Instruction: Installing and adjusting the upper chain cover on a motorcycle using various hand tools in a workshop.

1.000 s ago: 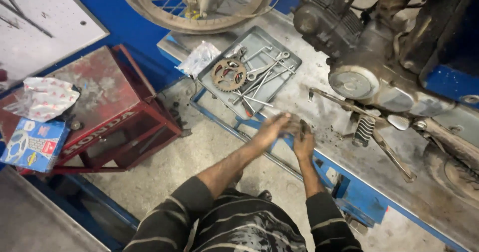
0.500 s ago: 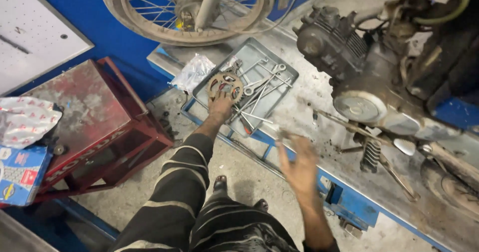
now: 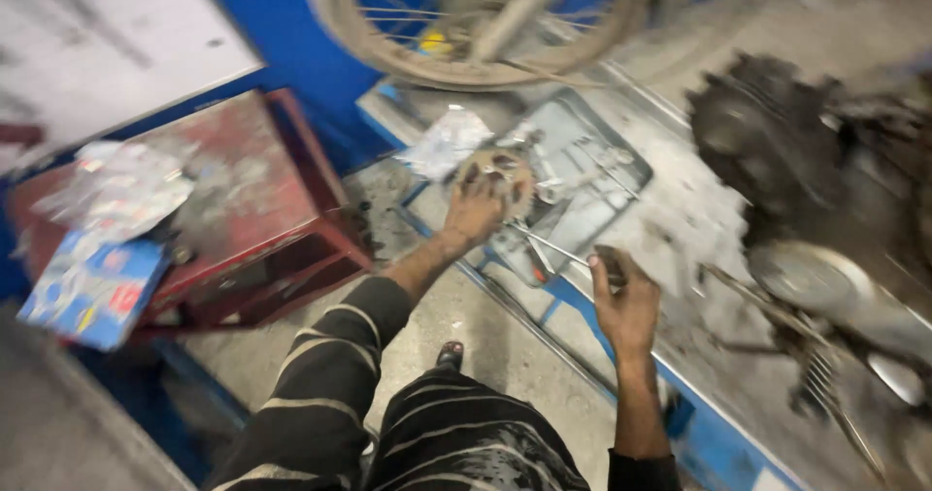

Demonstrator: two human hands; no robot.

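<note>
Reaching forward with the left hand (image 3: 476,209), palm down, fingers spread over a round toothed sprocket (image 3: 497,172) lying at the near-left end of a grey metal tray (image 3: 621,175). Fingers wrapped around the near rim of the sprocket; grip wide, closed on the disc edge. Right hand (image 3: 626,306) raised nearer the body, just right of the tray's near corner, over the blue-edged lift platform (image 3: 699,423). Right grip narrow, closed on a small dark part (image 3: 610,258); kind of part not discernible through motion blur. Thin metal rod (image 3: 549,243) running between the two hands, from the sprocket area toward the right hand; contact with either hand not discernible.

Tray contents: several wrenches (image 3: 592,161) laid loosely, right of the sprocket. Crumpled clear plastic bag (image 3: 447,141) just left of the tray, touching its edge. Spoked wheel (image 3: 485,25) standing beyond the tray, at the top of the view. Engine block (image 3: 777,141) to the right of the tray, well apart from both hands, with a round chromed cover (image 3: 825,282) below it. Red metal stand (image 3: 233,209) to the left, bearing a crumpled wrapper (image 3: 126,185) and a blue printed box (image 3: 92,292) at its near-left corner. Striped sleeves on both arms. Whole view blurred.
</note>
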